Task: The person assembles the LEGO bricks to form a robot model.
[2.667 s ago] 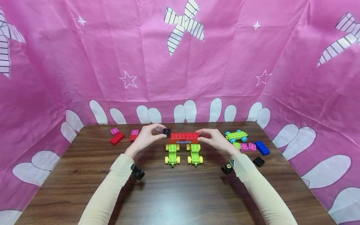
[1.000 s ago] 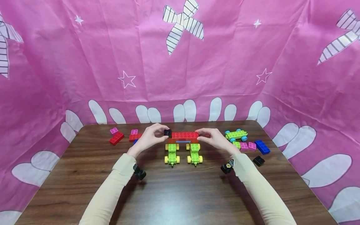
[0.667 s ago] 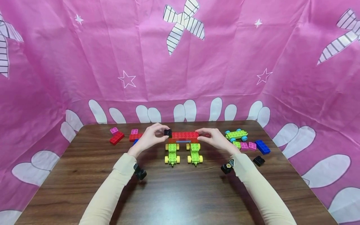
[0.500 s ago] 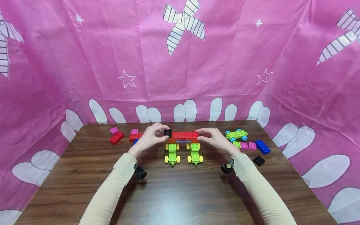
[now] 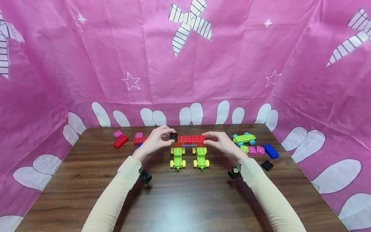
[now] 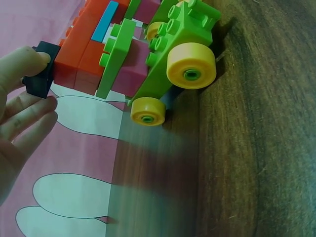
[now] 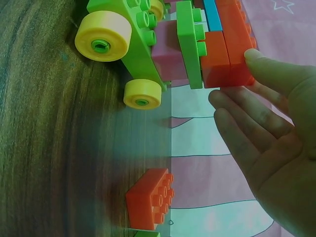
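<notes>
My left hand (image 5: 155,140) pinches a small black brick (image 6: 39,71) between thumb and fingers, at the left end of a long red brick (image 5: 191,139). My right hand (image 5: 221,142) holds the red brick's other end, thumb on the near side. The red brick tops a bridge-like build, with more red bricks and a blue piece (image 6: 104,22) below. Lower down, green plates (image 7: 188,47) and pink bricks (image 6: 131,69) rest on two green wheeled bases (image 5: 178,160) with yellow wheels (image 7: 103,37), side by side on the table.
At the right lie a green base with blue wheels (image 5: 244,139), pink bricks (image 5: 252,149), a blue brick (image 5: 271,151) and a black piece (image 5: 267,165). Red (image 5: 120,141) and pink (image 5: 118,133) bricks lie at the left, some partly behind my left hand.
My left hand has shifted slightly right with the black brick, which now covers the red brick's left end. In the last second both hands have stayed nearly still.
</notes>
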The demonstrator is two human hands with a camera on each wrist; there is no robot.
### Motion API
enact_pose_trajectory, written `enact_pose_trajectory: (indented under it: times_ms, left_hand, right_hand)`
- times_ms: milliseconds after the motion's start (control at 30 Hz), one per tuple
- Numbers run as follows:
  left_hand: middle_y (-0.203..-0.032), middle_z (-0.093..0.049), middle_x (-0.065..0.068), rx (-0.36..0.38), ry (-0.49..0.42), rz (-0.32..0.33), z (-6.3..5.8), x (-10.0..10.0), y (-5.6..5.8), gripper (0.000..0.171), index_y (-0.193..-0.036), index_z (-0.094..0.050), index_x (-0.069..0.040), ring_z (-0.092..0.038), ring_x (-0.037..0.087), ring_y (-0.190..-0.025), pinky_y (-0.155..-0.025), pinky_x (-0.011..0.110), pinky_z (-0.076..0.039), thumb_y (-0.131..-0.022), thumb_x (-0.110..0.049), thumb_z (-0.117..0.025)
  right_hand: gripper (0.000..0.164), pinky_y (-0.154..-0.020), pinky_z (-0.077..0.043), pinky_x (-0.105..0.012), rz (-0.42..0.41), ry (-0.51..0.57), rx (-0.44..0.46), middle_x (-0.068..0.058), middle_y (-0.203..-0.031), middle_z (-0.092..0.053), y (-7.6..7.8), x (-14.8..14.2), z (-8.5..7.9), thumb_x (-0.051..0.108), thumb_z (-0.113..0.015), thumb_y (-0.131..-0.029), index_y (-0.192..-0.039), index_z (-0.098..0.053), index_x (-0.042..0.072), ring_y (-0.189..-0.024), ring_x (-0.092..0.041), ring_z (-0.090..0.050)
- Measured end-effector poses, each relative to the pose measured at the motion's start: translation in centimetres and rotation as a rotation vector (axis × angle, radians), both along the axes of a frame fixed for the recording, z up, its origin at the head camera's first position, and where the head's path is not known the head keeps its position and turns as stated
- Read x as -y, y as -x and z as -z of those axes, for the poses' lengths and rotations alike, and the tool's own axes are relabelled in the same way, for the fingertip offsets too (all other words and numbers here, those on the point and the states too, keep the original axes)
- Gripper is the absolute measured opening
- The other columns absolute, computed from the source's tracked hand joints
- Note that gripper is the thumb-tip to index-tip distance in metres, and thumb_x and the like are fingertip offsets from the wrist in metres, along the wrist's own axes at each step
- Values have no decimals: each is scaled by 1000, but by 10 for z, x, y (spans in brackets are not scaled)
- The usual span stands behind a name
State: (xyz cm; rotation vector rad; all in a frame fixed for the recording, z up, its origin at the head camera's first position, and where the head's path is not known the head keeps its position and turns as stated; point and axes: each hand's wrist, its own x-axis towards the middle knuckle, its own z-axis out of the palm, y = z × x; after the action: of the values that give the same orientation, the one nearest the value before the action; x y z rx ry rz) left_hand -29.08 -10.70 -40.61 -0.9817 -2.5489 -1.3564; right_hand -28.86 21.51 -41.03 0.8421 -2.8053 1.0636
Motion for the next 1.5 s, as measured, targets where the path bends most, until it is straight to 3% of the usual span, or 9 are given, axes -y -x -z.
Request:
enact_pose_trajectory:
  times_ms: [433,667,1033,1267,1500]
  left_hand:
    - [-103,-57,7,9,52,-11,-7,-1,-3,31,-110,-65,-11,-62,20,-93,-90,37,-54,-80,-13,-72]
    - [-100,-57,3,3,68,-29,-2,1,-4,32,-112,-65,-13,-62,19,-96,-94,38,-52,-81,-16,-72]
    - [-103,-60,0,-37,60,-65,6,4,-8,36,-118,-63,-16,-63,14,-96,-90,34,-54,-83,-24,-71]
    - [-106,-63,-2,-40,87,-114,9,9,-10,42,-122,-61,-15,-62,12,-98,-89,35,-52,-84,-31,-69]
    - [-103,-64,-1,-65,85,-119,9,10,-12,41,-121,-62,-11,-62,14,-96,-88,36,-53,-84,-29,-69]
  right_hand:
    - [36,-89,-54,-36,6,-8,-11,4,-118,-66,-1,0,-1,40,-63,-87,-120,-63,25,-106,-11,-63]
    - [36,-91,-53,-37,17,-8,1,3,-118,-66,-4,2,-1,36,-65,-87,-121,-62,24,-106,-13,-62]
    - [36,-91,-53,-40,1,-5,-7,1,-119,-66,-8,5,0,31,-64,-88,-122,-61,19,-106,-15,-63]
    - [44,-92,-52,-40,11,-40,-59,1,-126,-62,-14,-3,3,37,-62,-89,-129,-56,19,-112,-16,-61]
    - [42,-92,-52,-40,27,-40,-110,-4,-122,-65,-27,-19,0,31,-64,-88,-126,-57,16,-111,-19,-62]
